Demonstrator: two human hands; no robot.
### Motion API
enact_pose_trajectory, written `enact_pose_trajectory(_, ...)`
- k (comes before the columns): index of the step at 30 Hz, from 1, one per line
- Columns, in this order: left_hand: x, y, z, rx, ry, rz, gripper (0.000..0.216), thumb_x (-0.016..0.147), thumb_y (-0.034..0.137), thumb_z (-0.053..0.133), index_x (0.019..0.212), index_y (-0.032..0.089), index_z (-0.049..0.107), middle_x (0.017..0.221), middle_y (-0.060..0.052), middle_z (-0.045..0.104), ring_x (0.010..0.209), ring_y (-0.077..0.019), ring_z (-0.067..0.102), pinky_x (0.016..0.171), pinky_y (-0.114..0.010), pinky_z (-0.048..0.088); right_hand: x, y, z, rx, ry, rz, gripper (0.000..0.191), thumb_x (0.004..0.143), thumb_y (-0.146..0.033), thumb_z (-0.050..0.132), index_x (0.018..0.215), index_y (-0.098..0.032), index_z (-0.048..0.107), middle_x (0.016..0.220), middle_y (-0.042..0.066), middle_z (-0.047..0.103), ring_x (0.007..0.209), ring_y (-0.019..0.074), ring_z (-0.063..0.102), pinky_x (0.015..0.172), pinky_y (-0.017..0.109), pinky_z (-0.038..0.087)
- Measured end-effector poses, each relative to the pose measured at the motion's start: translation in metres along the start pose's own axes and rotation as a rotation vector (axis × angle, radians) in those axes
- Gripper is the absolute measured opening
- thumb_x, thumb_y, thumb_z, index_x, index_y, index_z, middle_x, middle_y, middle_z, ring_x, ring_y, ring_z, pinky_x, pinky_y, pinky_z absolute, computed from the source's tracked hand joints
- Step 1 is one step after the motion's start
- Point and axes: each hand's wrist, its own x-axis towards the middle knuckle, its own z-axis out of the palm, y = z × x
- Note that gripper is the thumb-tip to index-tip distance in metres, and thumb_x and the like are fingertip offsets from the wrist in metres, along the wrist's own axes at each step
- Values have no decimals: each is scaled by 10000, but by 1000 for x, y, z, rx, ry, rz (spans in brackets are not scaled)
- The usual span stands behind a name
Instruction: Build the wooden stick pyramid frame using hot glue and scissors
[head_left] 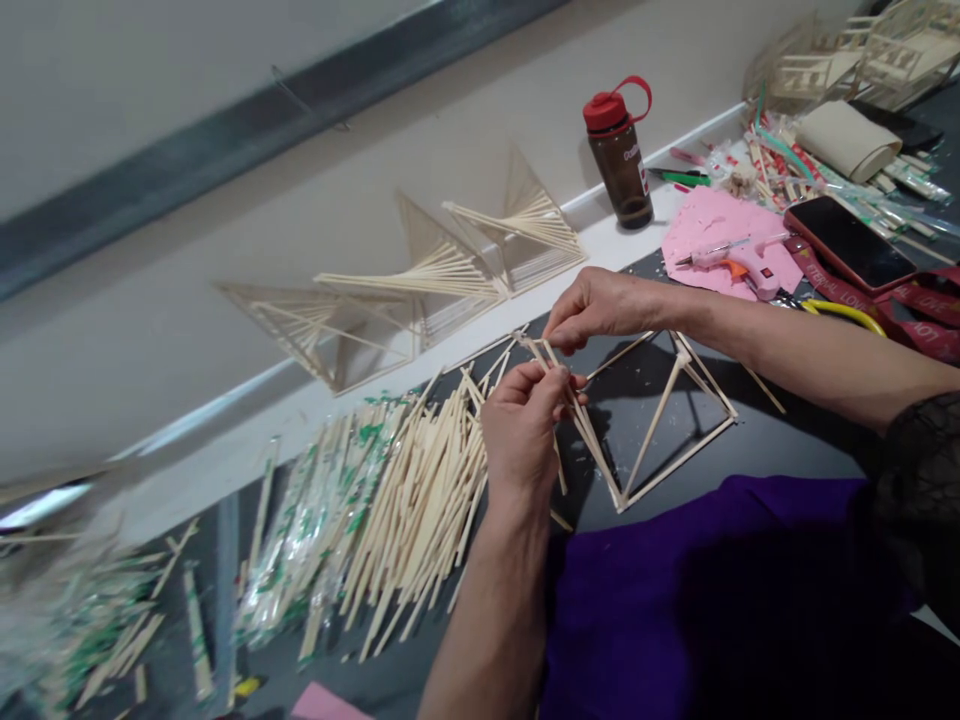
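My left hand (pixel 521 425) is closed round a few thin wooden sticks (pixel 559 405), just above the dark tabletop. My right hand (pixel 600 305) pinches the upper ends of the same sticks. Right of my hands stands a pyramid frame (pixel 660 420) glued from sticks, touching the held sticks at its left edge. A heap of loose sticks (pixel 420 480) lies left of my left hand, with wrapped sticks (pixel 315 520) in clear packets further left.
Several finished stick pyramids (pixel 442 265) stand along the white ledge. A brown bottle with a red cap (pixel 621 160), a pink glue gun (pixel 739 262) on pink paper, a phone (pixel 851 245) and red ribbon (pixel 922 310) lie at right. Purple cloth (pixel 712 590) covers my lap.
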Motion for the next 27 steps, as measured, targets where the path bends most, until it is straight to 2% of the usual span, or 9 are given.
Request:
enact_pose_trajectory(13,0,0,1,14,23,9,248,584,348,770,681,174,621,593,0,694,492,-109,611,502,-216,491,-3,-7,2,-66,33,36,163,758,-21,602,716,-60,755,546,-2,625,543,72,553,559,196,432)
enact_pose_trajectory(27,0,-1,0,49,11,27,232,624,354,750,682,182,605,618,-7,699,493,-117,620,488,-217,479,-3,-6,1,-61,18,33,140,756,-62,622,737,-78,760,576,5,640,578,82,564,603,213,442)
